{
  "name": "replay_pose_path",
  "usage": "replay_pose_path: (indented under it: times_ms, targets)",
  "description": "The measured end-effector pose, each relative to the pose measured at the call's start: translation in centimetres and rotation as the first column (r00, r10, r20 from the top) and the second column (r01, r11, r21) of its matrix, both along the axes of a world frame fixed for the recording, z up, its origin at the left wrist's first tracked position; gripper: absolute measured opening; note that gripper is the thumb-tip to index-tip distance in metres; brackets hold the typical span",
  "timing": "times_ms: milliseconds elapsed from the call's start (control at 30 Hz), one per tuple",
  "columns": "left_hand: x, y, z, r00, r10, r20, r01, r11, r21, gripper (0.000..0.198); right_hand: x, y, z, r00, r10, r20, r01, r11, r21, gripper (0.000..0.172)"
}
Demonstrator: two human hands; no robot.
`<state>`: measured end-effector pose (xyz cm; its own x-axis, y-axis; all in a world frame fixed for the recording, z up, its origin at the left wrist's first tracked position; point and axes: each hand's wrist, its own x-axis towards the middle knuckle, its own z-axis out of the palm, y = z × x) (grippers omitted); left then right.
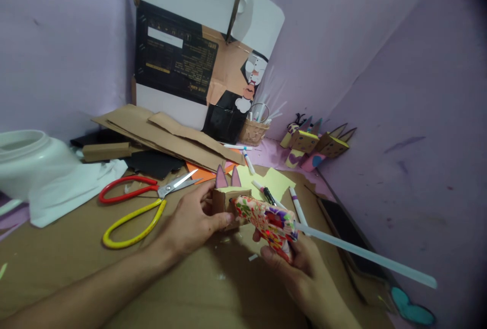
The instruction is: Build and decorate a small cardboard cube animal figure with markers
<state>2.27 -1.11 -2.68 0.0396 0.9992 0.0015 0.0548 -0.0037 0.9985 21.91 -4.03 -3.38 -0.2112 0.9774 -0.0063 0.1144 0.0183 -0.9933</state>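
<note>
My left hand [196,222] grips a small cardboard box [221,200] with two pink-lined pointed ears on top, its thumb along the lower front. In my right hand [300,268] is a flower-patterned hot glue gun [266,220], fingers wrapped round its handle. The gun's nozzle meets the front of the box, or is very close to it; I cannot tell which. A long translucent glue stick [369,254] juts from the back of the gun toward the right. Left of my left hand lie scissors [162,192] with one red and one yellow handle, blades apart.
Cardboard sheets [163,133] and black paper [155,162] lie behind. Several markers [298,204] rest around yellow paper [279,179]. A basket [254,131] holds pens and sticks. Eared cardboard figures [304,141] stand at the back right. A white jar [34,166] is at left.
</note>
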Motion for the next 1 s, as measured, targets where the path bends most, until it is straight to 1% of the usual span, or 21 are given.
replay_pose_path:
  times_ms: [167,300,533,667,733,800,900,1000]
  targets:
    - [0.1,0.0,0.1,1.000,-0.005,0.010,0.005,1.000,0.001,0.048,-0.1,0.0,0.1,1.000,0.003,0.001,-0.003,1.000,0.018,0.035]
    - [0.2,0.0,0.3,1.000,0.000,0.015,0.000,1.000,-0.011,0.050,0.1,-0.1,-0.1,1.000,0.017,-0.018,-0.017,1.000,-0.008,0.034]
    - [0.2,0.0,0.1,0.999,-0.008,0.046,0.008,1.000,-0.002,0.050,0.5,-0.2,-0.2,0.998,0.032,0.056,-0.031,0.999,-0.017,0.029]
    - [0.2,-0.1,0.1,0.999,-0.006,0.048,0.006,1.000,-0.006,0.049,0.2,-0.1,-0.2,0.997,0.056,0.057,-0.055,0.998,-0.020,0.029]
    - [0.2,0.0,0.1,0.997,-0.014,0.076,0.016,1.000,-0.024,0.049,0.2,0.0,0.1,0.996,0.069,0.048,-0.069,0.998,-0.011,0.031]
    - [0.1,0.2,0.0,0.987,-0.029,0.156,0.041,0.996,-0.077,0.051,0.4,0.2,0.6,0.997,0.062,0.056,-0.063,0.998,0.014,0.032]
    - [0.0,0.6,-0.2,0.962,-0.020,0.272,0.074,0.979,-0.191,0.056,1.4,0.5,1.2,0.995,-0.021,0.094,0.019,1.000,0.025,0.033]
    - [-0.2,0.7,-0.5,0.962,0.011,0.271,0.056,0.970,-0.238,0.057,2.4,1.5,1.6,0.982,-0.188,0.032,0.188,0.982,0.002,0.030]
